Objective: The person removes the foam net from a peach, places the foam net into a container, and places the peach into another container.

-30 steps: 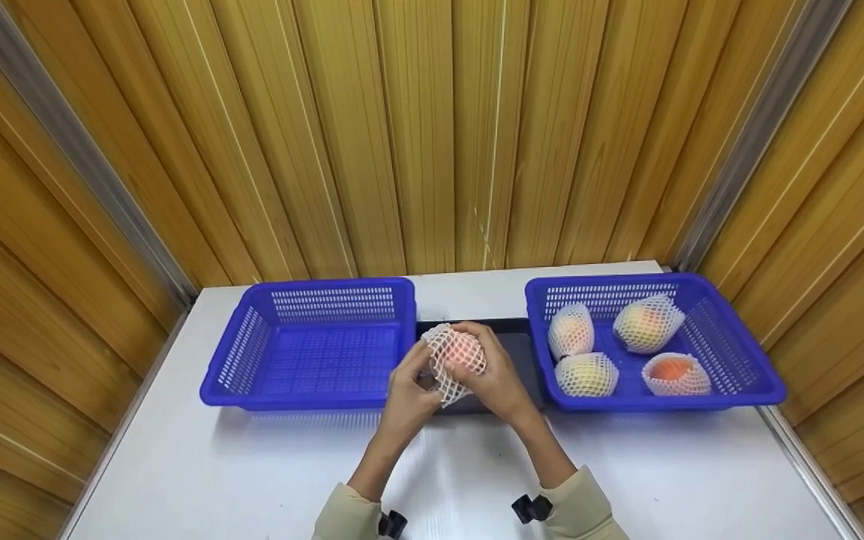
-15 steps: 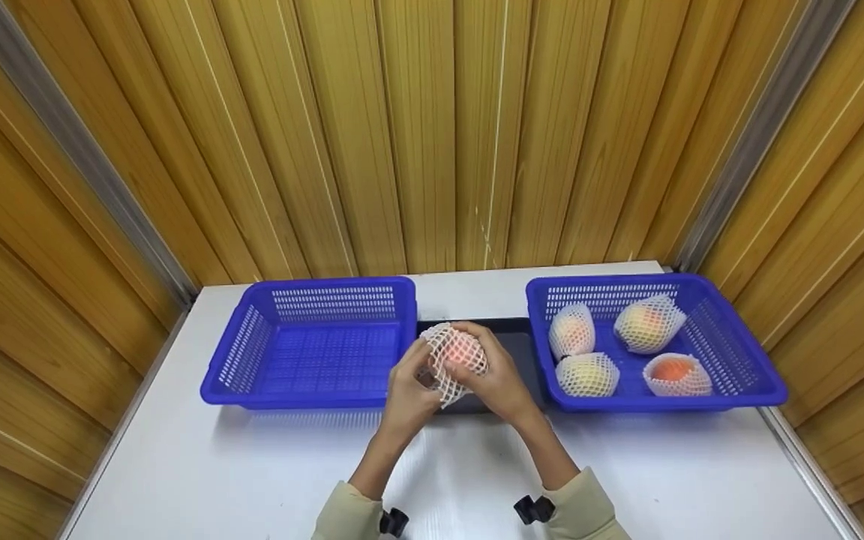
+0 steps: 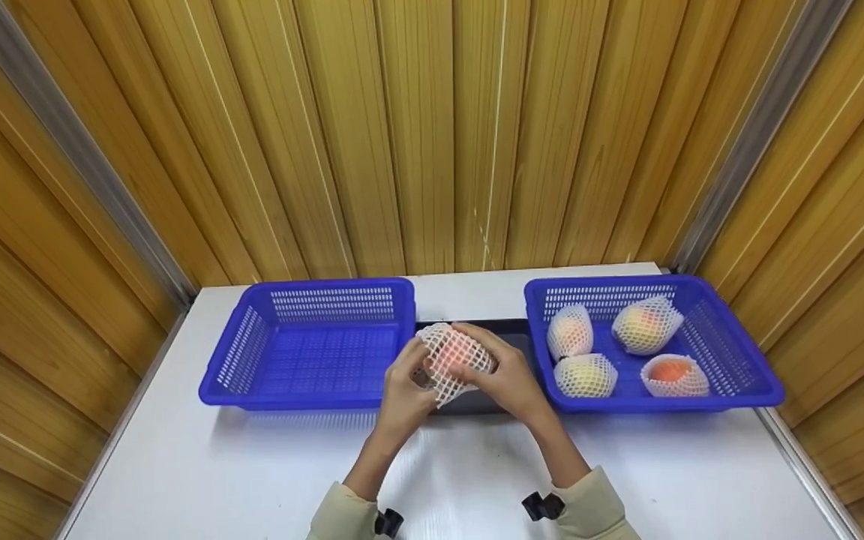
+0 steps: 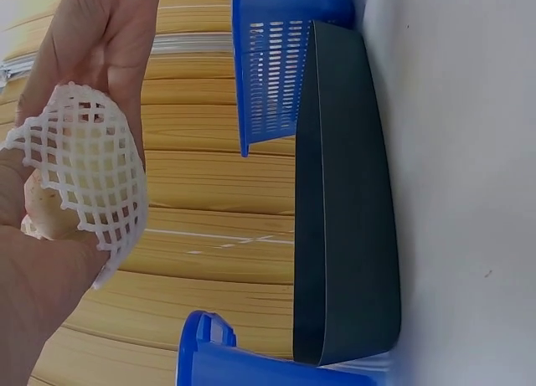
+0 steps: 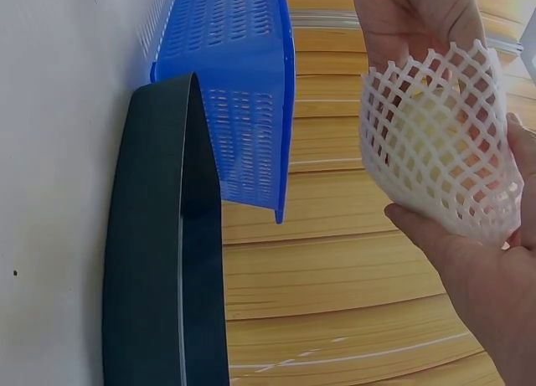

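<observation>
R hand (image 3: pixel 505 375) has thumb + fingers curled round a fruit (image 3: pixel 456 352), gripping it thru its white foam net (image 3: pixel 443 390); L hand (image 3: pixel 406 394) has bent fingers + thumb at the net's L side, pinching its edge, tho exact fingertip contact is partly hidden by the mesh. Fruit's reddish side shows thru the mesh in the head view; a pale bare patch shows by the L thumb in the L wrist view. Fruit's held up in the air, over the black tray (image 3: pixel 523 356), twd its L end. Beige sleeves (image 3: pixel 593 506) w/ black clips (image 3: pixel 543 506) at both wrists, over the table's (image 3: pixel 267 465) near edge. Tray sits btwn two blue baskets: L basket (image 3: pixel 304 403) by the table's far L corner, R basket (image 3: pixel 664 405) by the far R corner. In the latter, 4 netted fruits: one (image 3: pixel 571 334) along the L edge, one (image 3: pixel 586 376) in the near L corner, touching it or nearly, one (image 3: pixel 647 326) twd the far edge, one (image 3: pixel 674 376) by the near edge, red top showing. Wood-look wall (image 3: pixel 417 135) behind the table's far edge.
</observation>
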Available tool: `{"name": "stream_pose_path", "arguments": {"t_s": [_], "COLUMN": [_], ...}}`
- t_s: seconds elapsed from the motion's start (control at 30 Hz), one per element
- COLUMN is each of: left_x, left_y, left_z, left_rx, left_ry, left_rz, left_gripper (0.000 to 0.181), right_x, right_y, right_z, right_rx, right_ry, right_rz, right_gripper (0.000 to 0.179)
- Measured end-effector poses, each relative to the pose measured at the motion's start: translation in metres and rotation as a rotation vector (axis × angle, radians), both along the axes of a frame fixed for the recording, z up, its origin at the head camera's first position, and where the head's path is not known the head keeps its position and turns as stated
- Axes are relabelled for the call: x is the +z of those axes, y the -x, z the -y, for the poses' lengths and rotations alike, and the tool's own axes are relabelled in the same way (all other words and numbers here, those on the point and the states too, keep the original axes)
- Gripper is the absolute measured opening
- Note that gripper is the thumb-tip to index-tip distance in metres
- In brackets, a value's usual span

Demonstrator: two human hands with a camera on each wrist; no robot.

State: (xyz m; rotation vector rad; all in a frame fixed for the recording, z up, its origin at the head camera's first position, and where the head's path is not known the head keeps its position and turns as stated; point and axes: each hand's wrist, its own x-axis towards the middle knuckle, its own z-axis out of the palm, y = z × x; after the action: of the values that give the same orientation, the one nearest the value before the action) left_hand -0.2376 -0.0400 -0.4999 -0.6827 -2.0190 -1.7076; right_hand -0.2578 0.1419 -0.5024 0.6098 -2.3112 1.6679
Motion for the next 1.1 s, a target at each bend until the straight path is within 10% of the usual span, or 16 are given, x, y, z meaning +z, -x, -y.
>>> {"name": "stream_pose_path", "arguments": {"t_s": [0.43,0.73,1.1], "left_x": [-0.022,-0.023,0.008], "left_y": [0.014,0.014,-0.004], "left_z": [0.013,0.022,0.038], "left_rx": [-0.077,-0.016,-0.019], "left_ry": [-0.037,0.020,0.014], "left_rz": [0.029,-0.014,0.028], "left_gripper": [0.058,0.063,0.062], "right_x": [0.032,0.030,0.002], "right_y": [-0.020,-0.019,-0.003], "right_z": [0.000,0.001,-0.014], "right_rx": [-0.007,-0.105,-0.185], "right_ry": [0.048,0.096,0.055], "right_rz": [-0.001,-0.042,-0.059], "right_gripper": [0.046,0.023,0.021]}}
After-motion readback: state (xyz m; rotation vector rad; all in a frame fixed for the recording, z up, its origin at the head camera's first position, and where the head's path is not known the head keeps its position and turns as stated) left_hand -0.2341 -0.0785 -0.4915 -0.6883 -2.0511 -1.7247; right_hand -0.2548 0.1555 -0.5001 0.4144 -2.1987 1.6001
